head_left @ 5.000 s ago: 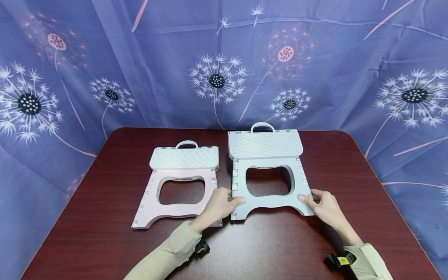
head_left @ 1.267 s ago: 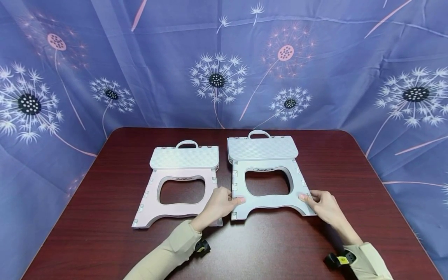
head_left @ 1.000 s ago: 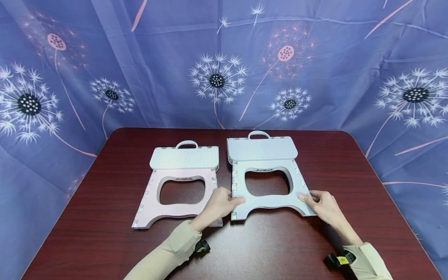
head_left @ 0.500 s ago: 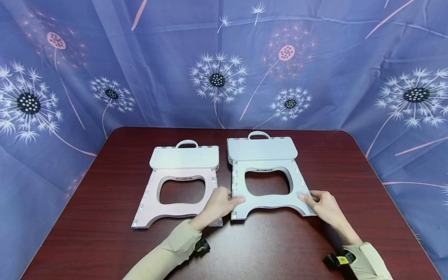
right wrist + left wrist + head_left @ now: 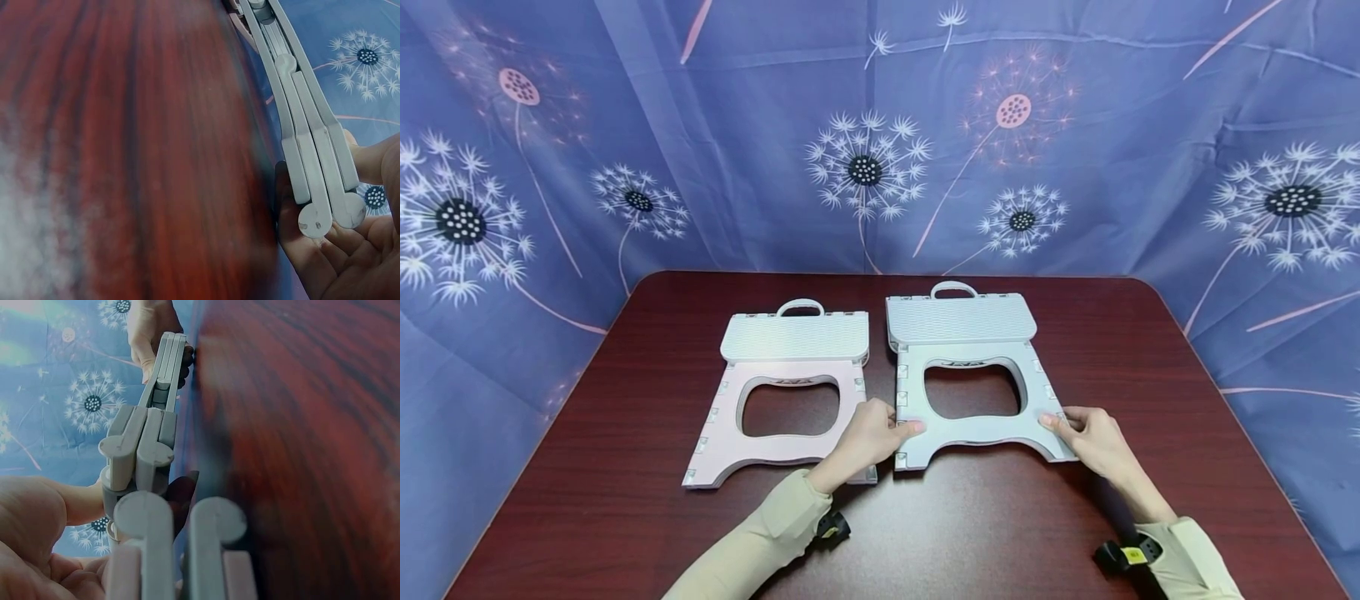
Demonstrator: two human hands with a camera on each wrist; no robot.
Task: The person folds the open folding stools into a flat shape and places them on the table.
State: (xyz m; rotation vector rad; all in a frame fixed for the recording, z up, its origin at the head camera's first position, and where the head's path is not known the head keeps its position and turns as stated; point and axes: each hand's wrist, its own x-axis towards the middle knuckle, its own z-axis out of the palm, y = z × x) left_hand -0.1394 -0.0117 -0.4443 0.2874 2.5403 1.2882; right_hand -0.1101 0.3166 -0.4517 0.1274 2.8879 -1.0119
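Observation:
Two folded step stools lie side by side in the head view. My left hand (image 5: pixel 868 433) pinches the lower left leg of the pale blue stool (image 5: pixel 977 429), thumb on top. At its lower right leg, my right hand (image 5: pixel 1097 437) grips the same way. The pink stool (image 5: pixel 775 448) with a whitish top lies to the left, partly behind my left hand. The left wrist view shows the blue stool's leg edges (image 5: pixel 134 447) end-on, with the pink stool's leg ends (image 5: pixel 150 531) close in front. In the right wrist view, fingers (image 5: pixel 350 250) lie under the blue stool's leg (image 5: pixel 306 137).
Both stools rest on a dark red wood-grain table (image 5: pixel 1000 533) with rounded far corners. A blue dandelion-print cloth (image 5: pixel 737 167) hangs behind and on both sides. Black devices with yellow labels (image 5: pixel 1131 557) sit at both wrists.
Since the oldest frame, the blue stool's far end has come down and slightly left, toward the table. Over the last second both hands and both stools stay practically still.

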